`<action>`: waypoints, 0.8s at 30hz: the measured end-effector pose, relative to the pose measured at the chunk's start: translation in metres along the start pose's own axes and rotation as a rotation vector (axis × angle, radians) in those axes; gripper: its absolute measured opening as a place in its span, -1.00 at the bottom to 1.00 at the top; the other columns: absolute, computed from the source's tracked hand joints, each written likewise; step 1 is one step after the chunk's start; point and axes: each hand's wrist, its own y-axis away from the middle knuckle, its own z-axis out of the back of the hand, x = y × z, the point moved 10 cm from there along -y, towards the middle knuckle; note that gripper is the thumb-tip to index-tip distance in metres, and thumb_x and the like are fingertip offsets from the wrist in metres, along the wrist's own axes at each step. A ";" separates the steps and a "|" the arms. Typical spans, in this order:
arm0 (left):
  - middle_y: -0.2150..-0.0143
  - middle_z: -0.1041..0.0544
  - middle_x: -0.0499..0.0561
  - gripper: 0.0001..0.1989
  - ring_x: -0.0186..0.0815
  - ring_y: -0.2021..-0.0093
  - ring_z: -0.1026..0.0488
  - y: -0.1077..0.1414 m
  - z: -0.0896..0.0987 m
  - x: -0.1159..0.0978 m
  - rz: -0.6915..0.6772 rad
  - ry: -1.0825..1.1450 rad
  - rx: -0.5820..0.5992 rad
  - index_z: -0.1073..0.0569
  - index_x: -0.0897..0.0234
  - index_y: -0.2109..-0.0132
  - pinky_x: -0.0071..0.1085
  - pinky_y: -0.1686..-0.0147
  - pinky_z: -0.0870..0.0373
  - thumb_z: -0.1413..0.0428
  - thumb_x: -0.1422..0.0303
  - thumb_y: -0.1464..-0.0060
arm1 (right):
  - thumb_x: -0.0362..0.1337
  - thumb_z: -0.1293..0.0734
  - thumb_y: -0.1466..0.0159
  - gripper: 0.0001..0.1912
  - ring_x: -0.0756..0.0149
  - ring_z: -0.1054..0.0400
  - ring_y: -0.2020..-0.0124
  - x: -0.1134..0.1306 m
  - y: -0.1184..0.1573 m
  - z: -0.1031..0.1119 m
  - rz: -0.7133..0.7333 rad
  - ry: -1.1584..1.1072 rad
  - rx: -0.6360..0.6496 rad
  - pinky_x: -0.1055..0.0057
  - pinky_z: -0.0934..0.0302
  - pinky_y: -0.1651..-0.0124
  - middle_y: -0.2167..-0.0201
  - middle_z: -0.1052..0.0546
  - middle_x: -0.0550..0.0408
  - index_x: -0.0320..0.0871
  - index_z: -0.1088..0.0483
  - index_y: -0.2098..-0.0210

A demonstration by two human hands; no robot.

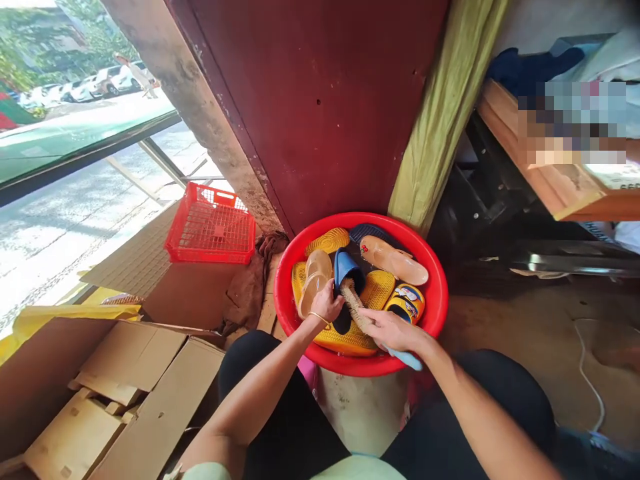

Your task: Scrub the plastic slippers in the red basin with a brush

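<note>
In front of my knees stands a round red basin with several slippers in it. My left hand is closed on a dark slipper with a blue strap, near the basin's middle. A scrubbing brush with a light-blue handle and pale bristles is gripped in my right hand; its bristle end touches the slipper by the strap opening. Around them lie a beige slipper, a tan slipper, a yellow sole and a yellow slipper with a cartoon strap.
Left of the basin are a red plastic crate, a brown cloth and an open cardboard box. A dark red door panel and a yellow-green curtain rise behind it. A wooden-edged table stands at right.
</note>
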 end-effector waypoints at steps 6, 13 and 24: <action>-0.08 -0.55 0.18 -0.41 -0.07 -0.08 -0.51 0.003 0.000 -0.006 -0.001 -0.047 0.023 -0.22 0.29 -0.30 -0.23 -0.05 -0.42 -0.02 0.39 -0.10 | -0.11 -0.21 -0.32 -0.35 0.37 -0.33 0.55 -0.030 0.051 0.033 -0.159 -0.125 0.108 0.48 -0.20 0.50 0.41 -0.57 0.15 -0.06 -0.19 -0.38; -0.37 -0.26 0.35 -0.27 -0.11 -0.32 -0.31 0.026 -0.030 -0.056 -0.343 -0.106 -0.003 -0.03 0.47 -0.39 -0.19 -0.26 -0.32 0.05 0.55 -0.05 | -0.19 -0.16 -0.36 -0.40 0.03 -0.47 0.00 -0.042 0.025 0.056 -0.170 0.360 -0.274 0.18 -0.34 -0.02 -0.10 -0.54 -0.01 0.15 -0.16 -0.39; -0.35 -0.31 0.30 -0.25 -0.15 -0.35 -0.27 0.023 -0.028 -0.036 -0.332 -0.056 -0.022 -0.04 0.45 -0.41 -0.18 -0.32 -0.24 0.07 0.54 -0.04 | -0.24 -0.10 -0.39 -0.38 0.06 -0.51 0.07 -0.039 0.000 0.046 -0.171 0.546 -0.311 0.24 -0.34 0.02 0.05 -0.61 -0.09 0.03 -0.07 -0.44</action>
